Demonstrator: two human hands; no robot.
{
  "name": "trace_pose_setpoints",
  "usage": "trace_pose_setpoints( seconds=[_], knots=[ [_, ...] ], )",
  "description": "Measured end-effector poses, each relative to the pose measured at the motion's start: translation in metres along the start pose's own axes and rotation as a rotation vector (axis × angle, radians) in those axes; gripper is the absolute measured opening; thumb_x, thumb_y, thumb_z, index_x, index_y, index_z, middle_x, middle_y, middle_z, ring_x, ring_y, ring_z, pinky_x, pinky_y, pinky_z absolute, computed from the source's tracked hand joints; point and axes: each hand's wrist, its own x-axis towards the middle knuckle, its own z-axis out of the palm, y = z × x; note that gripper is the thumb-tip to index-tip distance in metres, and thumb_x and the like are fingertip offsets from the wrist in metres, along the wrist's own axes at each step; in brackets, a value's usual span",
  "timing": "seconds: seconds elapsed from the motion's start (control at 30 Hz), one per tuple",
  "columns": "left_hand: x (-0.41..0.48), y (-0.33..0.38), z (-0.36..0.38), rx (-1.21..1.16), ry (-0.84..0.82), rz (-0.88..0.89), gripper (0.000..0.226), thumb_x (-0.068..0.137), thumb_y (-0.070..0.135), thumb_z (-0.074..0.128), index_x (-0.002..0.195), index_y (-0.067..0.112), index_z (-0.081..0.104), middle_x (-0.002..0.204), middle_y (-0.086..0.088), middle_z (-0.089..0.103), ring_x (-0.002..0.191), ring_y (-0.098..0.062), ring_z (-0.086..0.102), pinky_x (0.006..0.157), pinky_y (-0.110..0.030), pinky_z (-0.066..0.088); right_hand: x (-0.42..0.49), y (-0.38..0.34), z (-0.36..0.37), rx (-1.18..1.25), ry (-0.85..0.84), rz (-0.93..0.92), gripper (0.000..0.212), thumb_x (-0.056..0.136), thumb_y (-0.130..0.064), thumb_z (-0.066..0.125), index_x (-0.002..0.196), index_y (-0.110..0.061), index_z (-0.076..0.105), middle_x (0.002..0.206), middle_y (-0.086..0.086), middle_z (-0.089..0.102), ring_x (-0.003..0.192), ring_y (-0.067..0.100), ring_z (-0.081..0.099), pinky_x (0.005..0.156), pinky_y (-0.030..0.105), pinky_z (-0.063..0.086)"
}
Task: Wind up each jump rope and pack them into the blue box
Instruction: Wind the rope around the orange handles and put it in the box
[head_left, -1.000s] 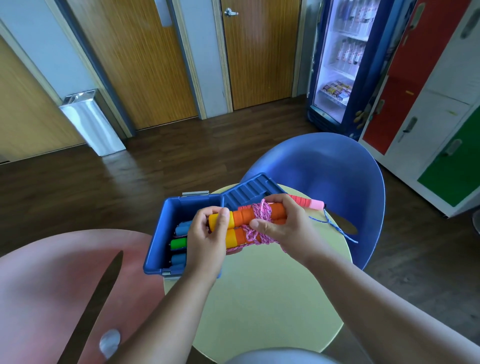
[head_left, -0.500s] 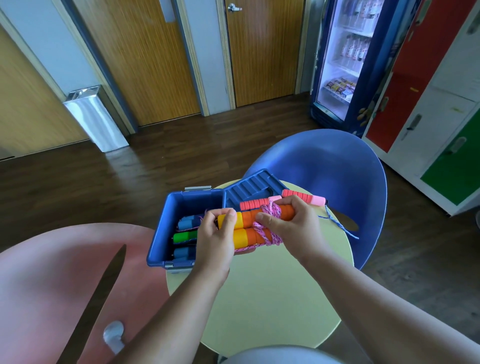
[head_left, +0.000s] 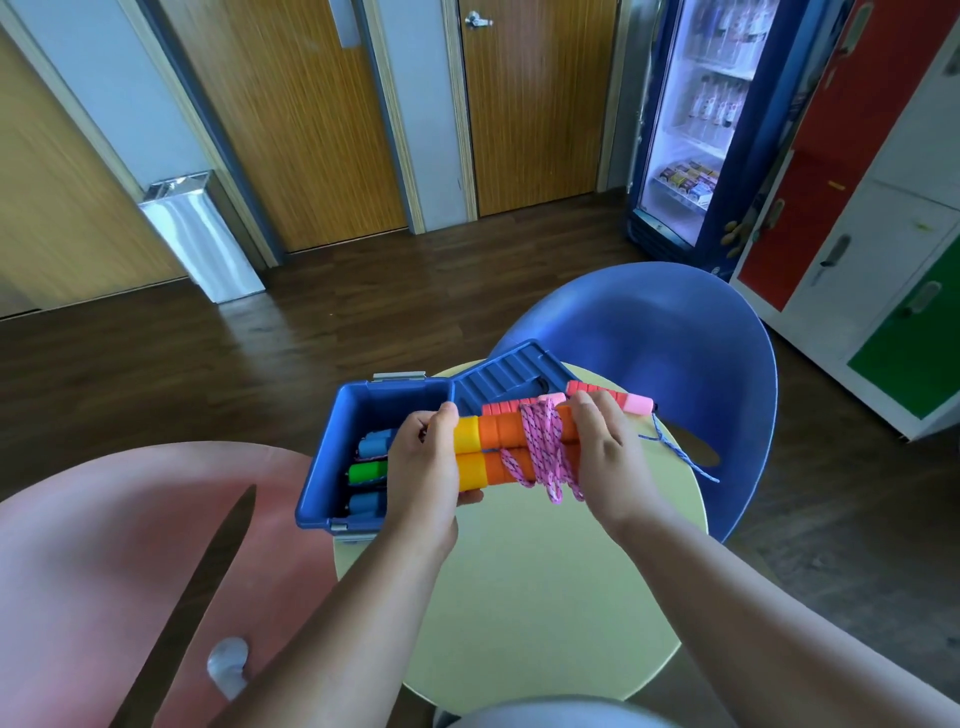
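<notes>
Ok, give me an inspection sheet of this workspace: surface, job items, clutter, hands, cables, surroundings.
Surface: round pale yellow table, mostly bare.
Job's things: blue box open, lid laid back, blue and green handles inside; orange-yellow jump rope wound with pink cord; pink-handled rope behind it, blue cord trailing.
Clutter: nothing seen.
Hands: left hand grips the yellow end; right hand holds the orange end.
Cables: nothing seen.
Surroundings: blue chair, pink chair, drinks fridge, lockers, wooden doors.

single head-worn wide-angle view, looking forward and down, close over the round table (head_left: 545, 597)
</notes>
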Motion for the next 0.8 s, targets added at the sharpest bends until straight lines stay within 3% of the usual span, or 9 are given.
trace_pose_setpoints(
  seconds=[0.1,0.2,0.33,0.43,0.5,0.57,0.63,0.73,0.8],
  knots=[
    [-0.005,0.0,0.002,-0.044,-0.01,-0.007,0.024,0.098,0.04,0.059,0.09,0.018,0.058,0.087,-0.01,0.065,0.072,-0.027,0.066,0.052,-0.033,0.053,0.007,0.0,-0.004,-0.049,0.032,0.035,0.033,0.108,-0.022,0.04,0.101,0.008,0.052,0.083,0.008,0.047,0.077,0.019,0.045,0.069,0.035,0.039],
    [-0.005,-0.002,-0.003,-0.147,-0.113,0.082,0.019,0.085,0.039,0.071,0.086,0.021,0.064,0.091,-0.012,0.066,0.074,-0.028,0.066,0.052,-0.035,0.053,0.012,-0.001,-0.011,0.029,-0.01,0.106,0.027,0.107,-0.018,0.039,0.106,-0.001,0.06,0.089,0.008,0.058,0.08,0.016,0.055,0.065,0.024,0.046],
    [0.002,-0.008,-0.014,-0.216,-0.251,0.201,0.026,0.063,0.037,0.083,0.084,0.025,0.075,0.092,-0.005,0.069,0.083,-0.024,0.067,0.066,-0.037,0.055,0.011,0.007,-0.013,0.232,-0.099,0.34,0.036,0.107,-0.039,0.045,0.113,-0.011,0.067,0.097,0.016,0.071,0.083,0.026,0.067,0.073,0.042,0.055],
    [0.006,-0.014,-0.019,-0.241,-0.3,0.132,0.033,0.064,0.024,0.083,0.097,0.022,0.078,0.098,-0.003,0.07,0.092,-0.021,0.067,0.078,-0.034,0.057,0.005,0.01,-0.015,0.137,-0.09,0.243,0.032,0.109,-0.026,0.04,0.113,-0.002,0.061,0.091,0.012,0.059,0.075,0.02,0.056,0.071,0.034,0.052],
    [0.003,-0.013,-0.017,-0.262,-0.316,-0.033,0.032,0.08,0.018,0.074,0.112,0.021,0.073,0.107,-0.008,0.067,0.096,-0.023,0.067,0.087,-0.043,0.06,0.0,0.008,-0.018,0.074,-0.053,0.117,0.025,0.106,-0.021,0.042,0.112,-0.007,0.062,0.092,0.0,0.057,0.076,0.011,0.052,0.068,0.024,0.046],
    [-0.003,-0.007,-0.009,-0.208,-0.275,-0.195,0.014,0.099,0.024,0.06,0.111,0.019,0.067,0.095,-0.011,0.066,0.084,-0.024,0.069,0.084,-0.052,0.062,-0.005,0.006,-0.018,0.073,-0.054,0.025,0.023,0.097,-0.025,0.044,0.107,-0.014,0.062,0.092,-0.006,0.058,0.077,0.004,0.053,0.069,0.022,0.045],
    [-0.007,-0.005,-0.004,-0.057,-0.163,-0.232,0.027,0.104,0.039,0.053,0.1,0.015,0.064,0.081,-0.01,0.068,0.072,-0.022,0.071,0.068,-0.045,0.064,-0.008,0.007,-0.014,0.051,-0.119,-0.006,0.027,0.092,-0.026,0.04,0.107,-0.017,0.061,0.096,0.001,0.059,0.081,0.006,0.053,0.073,0.024,0.046],
    [-0.005,-0.014,-0.007,0.077,-0.003,-0.067,0.042,0.097,0.053,0.059,0.089,0.012,0.067,0.076,-0.005,0.073,0.071,-0.025,0.073,0.063,-0.045,0.064,-0.006,0.012,-0.014,-0.036,-0.205,0.098,0.021,0.106,-0.028,0.04,0.114,-0.019,0.057,0.104,0.012,0.06,0.092,0.02,0.057,0.091,0.044,0.053],
    [-0.003,-0.021,-0.014,0.199,0.065,0.103,0.036,0.091,0.053,0.068,0.08,0.019,0.068,0.079,0.005,0.074,0.079,-0.023,0.074,0.075,-0.052,0.063,-0.006,0.014,-0.017,-0.116,-0.3,0.217,0.026,0.11,-0.04,0.035,0.118,-0.023,0.054,0.102,0.016,0.067,0.089,0.03,0.068,0.079,0.047,0.06]
  ],
)
